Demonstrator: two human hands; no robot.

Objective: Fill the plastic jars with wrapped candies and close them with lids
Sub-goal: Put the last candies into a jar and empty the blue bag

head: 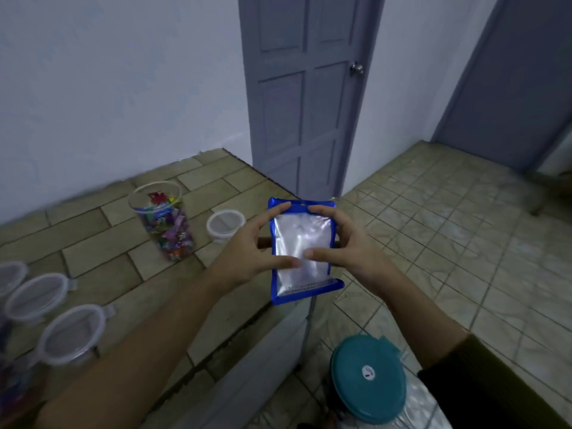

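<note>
Both hands hold a blue-edged plastic pouch upright over the edge of the tiled counter. The left hand grips its left edge, fingers curled over the top corner and thumb pressed flat on the silvery front. The right hand mirrors it on the right edge, fingers over the top, thumb on the front, almost meeting the left thumb. The pouch's contents cannot be made out, and a row of small print along its lower seal is too blurred to read.

At about 9 o'clock from the pouch, well apart from the hands, an open clear plastic jar stands on the counter, partly filled with colourful wrapped candies. Between jar and left hand, at 10 o'clock from that hand, lies a white-rimmed lid. Three more clear lids sit in a row at 8 o'clock, near the left forearm.

At 5 o'clock, below the right forearm, is a teal round lid with a small white sticker, its marking illegible.
</note>
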